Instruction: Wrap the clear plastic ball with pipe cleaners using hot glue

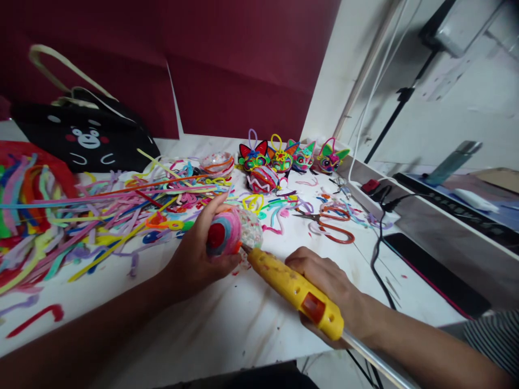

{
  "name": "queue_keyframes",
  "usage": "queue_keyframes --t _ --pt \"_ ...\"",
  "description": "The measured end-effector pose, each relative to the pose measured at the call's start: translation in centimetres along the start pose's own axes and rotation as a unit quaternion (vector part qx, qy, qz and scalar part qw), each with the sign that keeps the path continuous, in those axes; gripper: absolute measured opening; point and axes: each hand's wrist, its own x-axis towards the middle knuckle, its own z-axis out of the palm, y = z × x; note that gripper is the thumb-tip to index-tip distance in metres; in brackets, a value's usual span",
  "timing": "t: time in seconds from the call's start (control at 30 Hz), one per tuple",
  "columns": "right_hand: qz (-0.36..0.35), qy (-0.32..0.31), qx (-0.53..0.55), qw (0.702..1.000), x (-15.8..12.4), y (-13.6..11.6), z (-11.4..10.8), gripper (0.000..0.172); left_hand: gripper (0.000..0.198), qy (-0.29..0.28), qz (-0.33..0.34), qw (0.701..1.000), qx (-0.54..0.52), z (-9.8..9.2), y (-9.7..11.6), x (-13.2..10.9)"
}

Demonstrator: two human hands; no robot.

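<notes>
1. A pink-wrapped ball [233, 231] is gripped in the curled left hand [198, 254], just above the white table [227, 324].
2. A yellow glue gun [294, 292] is clasped by the right hand [324, 281], its nozzle touching the ball.
3. Loose pipe cleaners [101, 216] are heaped to the left.

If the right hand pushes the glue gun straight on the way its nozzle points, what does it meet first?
Most likely the pink wrapped ball in the left hand. The glue gun, held by the right hand, has its tip already at it.

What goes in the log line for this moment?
left hand: holds pipe-cleaner ball | right hand: grips yellow glue gun | nozzle at ball | scissors on table
</notes>
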Motion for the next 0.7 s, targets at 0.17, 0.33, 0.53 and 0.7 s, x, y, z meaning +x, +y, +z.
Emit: queue_keyframes --t 0.17,0.33,0.53,0.7 --pt "0.002 -0.009 0.003 1.000 -0.19 0.26 0.08 0.029 0.098 -0.009 -0.027 0.999 -0.025 0.09 -0.14 -0.05" --pt "0.003 0.013 -0.004 1.000 -0.26 0.25 0.04 0.027 0.096 -0.017 -0.062 0.997 -0.037 0.02 -0.19 -0.14" --pt "0.007 0.010 0.006 1.000 -0.43 0.38 0.03 0.020 0.094 -0.029 -0.099 0.993 -0.065 0.13 0.23 -0.02" --pt "0.006 -0.002 -0.004 1.000 -0.39 0.50 -0.14 0.010 0.094 -0.047 -0.112 0.989 -0.088 0.13 0.35 0.14"
